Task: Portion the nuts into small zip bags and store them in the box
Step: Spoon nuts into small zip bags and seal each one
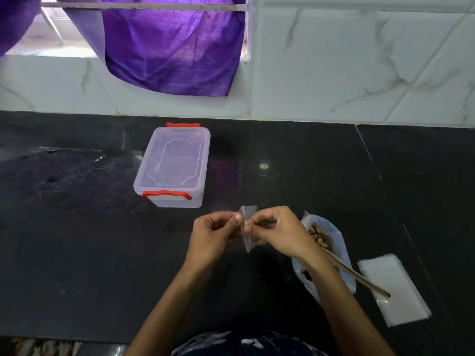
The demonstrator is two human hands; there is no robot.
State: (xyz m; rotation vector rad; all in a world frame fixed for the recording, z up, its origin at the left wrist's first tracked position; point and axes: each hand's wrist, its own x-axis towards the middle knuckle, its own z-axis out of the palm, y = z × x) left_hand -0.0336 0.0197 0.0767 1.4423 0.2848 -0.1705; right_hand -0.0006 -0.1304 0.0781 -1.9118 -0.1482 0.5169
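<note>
A small clear zip bag (247, 228) hangs edge-on between my hands above the black counter. My left hand (214, 235) pinches its left side and my right hand (277, 231) pinches its right side, fingertips nearly touching. The bag looks empty. A clear plastic box (174, 167) with red clip handles stands behind my hands, its lid on. To the right lies an open plastic bag of mixed nuts (318, 238), partly hidden by my right wrist, with a wooden spoon (359, 277) resting in it.
A stack of flat clear zip bags (393, 289) lies at the right on the black counter (90, 240). A white tiled wall (359, 60) and a purple curtain (169, 47) stand behind the counter.
</note>
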